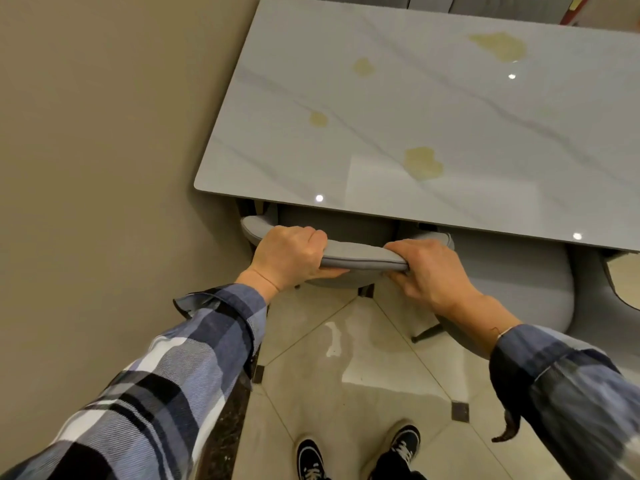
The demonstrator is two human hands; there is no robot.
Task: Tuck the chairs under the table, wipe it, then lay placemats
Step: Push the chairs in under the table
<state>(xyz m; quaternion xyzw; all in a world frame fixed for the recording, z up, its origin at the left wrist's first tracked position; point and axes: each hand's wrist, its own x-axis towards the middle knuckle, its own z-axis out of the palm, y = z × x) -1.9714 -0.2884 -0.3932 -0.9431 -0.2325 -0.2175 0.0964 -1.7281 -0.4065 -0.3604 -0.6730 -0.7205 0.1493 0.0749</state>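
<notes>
A grey padded chair [363,258] stands at the near left end of the white marble table [467,133], its seat mostly under the top. My left hand [289,256] grips the left part of the chair's curved backrest. My right hand [427,271] grips the right part of the same backrest. Several yellowish spill stains [423,163] lie on the tabletop. No cloth or placemat is in view.
A beige wall [104,150] runs close along the left of the table and chair. A second grey chair [512,289] stands to the right, partly under the table, and a third [620,282] shows at the right edge. Tiled floor [346,375] and my shoes lie below.
</notes>
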